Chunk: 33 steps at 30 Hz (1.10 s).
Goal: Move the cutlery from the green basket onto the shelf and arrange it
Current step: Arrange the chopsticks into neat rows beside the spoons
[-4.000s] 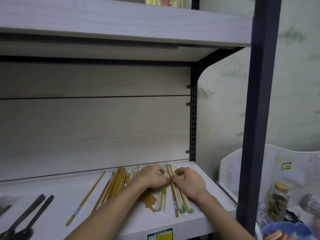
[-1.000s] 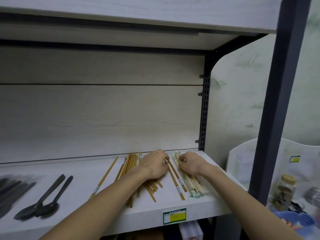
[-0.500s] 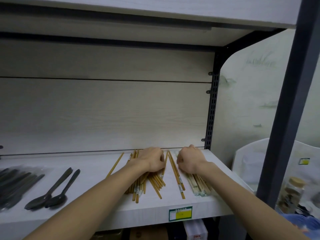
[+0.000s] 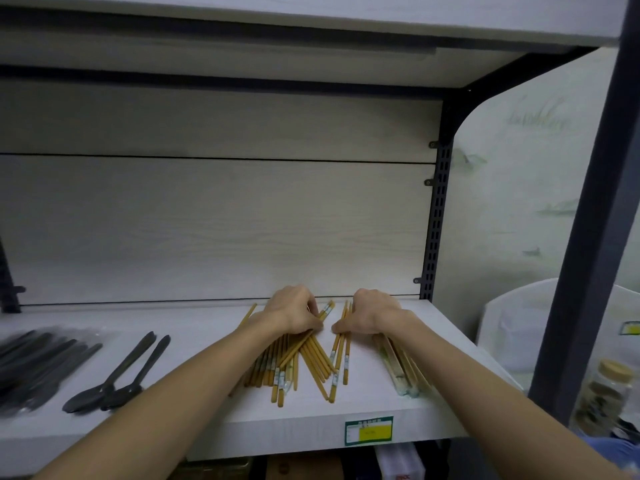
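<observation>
A: Where are the chopsticks?

B: On the shelf, toward its right end. The big loose pile of brown chopsticks fans out from under the left hand, spreading toward 6 o'clock of it, with the tips reaching near the front edge.

A: And is that hand gripping them?

B: Its fingers are curled down over the far ends of the pile, knuckles up. It presses on them; whether the fingertips pinch any single stick I cannot tell, since they are hidden under the hand.

A: The other hand?

B: The right hand sits just at 3 o'clock of the left one, with a small gap of bare shelf between them. Its fingers are curled too, and its thumb and fingertips hold a thin bunch of banded chopsticks that runs from under the hand toward 6 o'clock.

A: Anything beyond it?

B: A bundle of pale wrapped chopsticks lies at 4 o'clock of the right hand, partly under the wrist, apart from the bunch it holds.

A: The rest of the shelf?

B: Two dark spoons lie side by side well off at 8 o'clock of the left hand, and more dark cutlery, blurred, at the left edge. A green and yellow label sits on the front lip.
</observation>
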Tool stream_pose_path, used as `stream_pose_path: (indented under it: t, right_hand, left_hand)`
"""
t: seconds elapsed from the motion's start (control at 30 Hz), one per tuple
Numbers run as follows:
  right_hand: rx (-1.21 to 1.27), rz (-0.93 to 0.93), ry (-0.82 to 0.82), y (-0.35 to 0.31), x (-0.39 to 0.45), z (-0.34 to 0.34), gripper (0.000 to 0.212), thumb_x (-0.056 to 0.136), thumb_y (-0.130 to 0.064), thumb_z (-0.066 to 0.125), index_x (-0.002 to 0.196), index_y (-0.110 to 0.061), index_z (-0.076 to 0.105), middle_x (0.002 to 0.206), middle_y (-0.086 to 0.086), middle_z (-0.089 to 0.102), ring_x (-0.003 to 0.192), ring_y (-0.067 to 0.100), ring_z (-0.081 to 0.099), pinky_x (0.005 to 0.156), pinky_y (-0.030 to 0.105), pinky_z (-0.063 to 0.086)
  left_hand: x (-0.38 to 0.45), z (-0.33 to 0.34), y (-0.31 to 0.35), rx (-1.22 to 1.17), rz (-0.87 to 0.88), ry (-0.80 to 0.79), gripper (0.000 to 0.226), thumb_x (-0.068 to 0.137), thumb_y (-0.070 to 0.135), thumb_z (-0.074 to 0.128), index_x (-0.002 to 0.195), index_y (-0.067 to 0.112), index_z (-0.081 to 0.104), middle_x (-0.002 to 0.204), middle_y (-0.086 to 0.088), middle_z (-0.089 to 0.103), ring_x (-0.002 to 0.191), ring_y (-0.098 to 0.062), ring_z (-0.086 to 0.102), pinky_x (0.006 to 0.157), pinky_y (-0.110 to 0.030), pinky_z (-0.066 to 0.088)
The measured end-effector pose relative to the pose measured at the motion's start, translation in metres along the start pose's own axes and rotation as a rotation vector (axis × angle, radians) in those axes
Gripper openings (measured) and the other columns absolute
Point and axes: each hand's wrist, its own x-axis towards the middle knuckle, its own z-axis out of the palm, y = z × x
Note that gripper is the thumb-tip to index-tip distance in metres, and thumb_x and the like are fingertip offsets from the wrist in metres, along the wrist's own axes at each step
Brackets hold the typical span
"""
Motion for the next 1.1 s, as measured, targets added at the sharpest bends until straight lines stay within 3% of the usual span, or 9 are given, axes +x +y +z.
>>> stream_pose_path:
  t: [0.23, 0.43, 0.57, 0.67, 0.8, 0.87, 0.93, 1.0, 1.1]
  right_hand:
    - [0.077, 0.06, -0.156, -0.03, 0.007, -0.006, 0.023, 0.077, -0.034, 0.073, 0.069, -0.017, 0.061, 0.072, -0.002, 0.063, 0.068, 0.017, 0.06, 0.065, 0.026, 0.046]
    - [-0.051, 0.032, -0.144, -0.038, 0.0, 0.006, 0.015, 0.087, -0.029, 0.058, 0.086, -0.015, 0.061, 0.091, 0.003, 0.064, 0.084, 0.022, 0.059, 0.075, 0.03, 0.047]
    - [0.17, -0.02, -0.208, -0.03, 0.003, -0.012, 0.028, 0.096, -0.019, 0.043, 0.076, -0.01, 0.06, 0.067, 0.005, 0.06, 0.054, 0.017, 0.05, 0.052, 0.025, 0.04]
    - [0.47, -0.11, -0.043, -0.013, 0.007, -0.032, 0.031, 0.099, -0.021, 0.046, 0.073, -0.011, 0.061, 0.057, 0.005, 0.055, 0.043, 0.016, 0.045, 0.044, 0.024, 0.036]
    - [0.744, -0.357, 0.207, 0.004, -0.004, -0.042, 0.036, 0.103, -0.036, 0.049, 0.083, -0.011, 0.064, 0.058, 0.003, 0.061, 0.048, 0.017, 0.055, 0.05, 0.031, 0.046]
    - [0.668, -0.471, 0.472, 0.007, -0.017, -0.04, 0.038, 0.102, -0.045, 0.049, 0.086, -0.014, 0.066, 0.061, -0.001, 0.066, 0.048, 0.013, 0.06, 0.052, 0.034, 0.052]
    - [0.502, -0.567, 0.624, 0.012, -0.026, -0.032, 0.042, 0.101, -0.05, 0.046, 0.091, -0.017, 0.07, 0.069, -0.007, 0.07, 0.052, 0.006, 0.063, 0.055, 0.033, 0.055]
    - [0.282, -0.637, 0.616, 0.02, -0.033, -0.019, 0.047, 0.1, -0.055, 0.041, 0.101, -0.021, 0.074, 0.081, -0.01, 0.072, 0.062, 0.004, 0.063, 0.061, 0.034, 0.056]
    - [0.024, -0.708, 0.48, 0.036, -0.035, -0.002, 0.05, 0.097, -0.056, 0.032, 0.114, -0.03, 0.071, 0.098, -0.011, 0.071, 0.08, 0.011, 0.066, 0.069, 0.035, 0.054]
  left_hand:
    - [-0.003, 0.004, -0.007, 0.064, -0.023, 0.036, 0.033, 0.078, 0.048, 0.08, 0.099, 0.023, 0.076, 0.1, 0.002, 0.072, 0.096, -0.02, 0.066, 0.083, -0.038, 0.057]
    - [-0.005, 0.006, -0.01, 0.089, -0.042, 0.027, 0.034, 0.08, 0.051, 0.077, 0.101, 0.025, 0.073, 0.103, 0.002, 0.07, 0.1, -0.021, 0.064, 0.082, -0.036, 0.055]
    - [-0.004, 0.0, -0.01, 0.051, -0.076, -0.007, 0.034, 0.078, 0.049, 0.079, 0.101, 0.023, 0.075, 0.1, 0.003, 0.072, 0.098, -0.02, 0.066, 0.08, -0.035, 0.056]
    - [-0.004, -0.004, -0.01, 0.014, -0.087, -0.05, 0.035, 0.077, 0.048, 0.082, 0.101, 0.023, 0.076, 0.1, 0.004, 0.072, 0.096, -0.017, 0.064, 0.079, -0.033, 0.053]
    - [-0.005, -0.01, -0.012, -0.072, -0.107, -0.122, 0.033, 0.075, 0.047, 0.085, 0.094, 0.022, 0.077, 0.086, 0.006, 0.075, 0.081, -0.011, 0.069, 0.068, -0.028, 0.053]
    - [-0.006, -0.013, -0.013, -0.166, -0.123, -0.159, 0.031, 0.077, 0.041, 0.086, 0.093, 0.016, 0.076, 0.076, 0.002, 0.077, 0.07, -0.012, 0.073, 0.057, -0.027, 0.055]
    - [-0.008, -0.014, -0.014, -0.235, -0.135, -0.187, 0.03, 0.078, 0.035, 0.087, 0.094, 0.012, 0.075, 0.071, -0.002, 0.077, 0.067, -0.015, 0.075, 0.055, -0.026, 0.058]
    - [-0.009, -0.014, -0.014, -0.249, -0.132, -0.198, 0.029, 0.08, 0.037, 0.085, 0.093, 0.012, 0.077, 0.07, -0.002, 0.077, 0.064, -0.013, 0.074, 0.057, -0.026, 0.059]
    - [-0.009, -0.013, -0.015, -0.252, -0.129, -0.218, 0.029, 0.085, 0.038, 0.08, 0.093, 0.011, 0.078, 0.074, -0.005, 0.078, 0.065, -0.014, 0.075, 0.059, -0.027, 0.06]
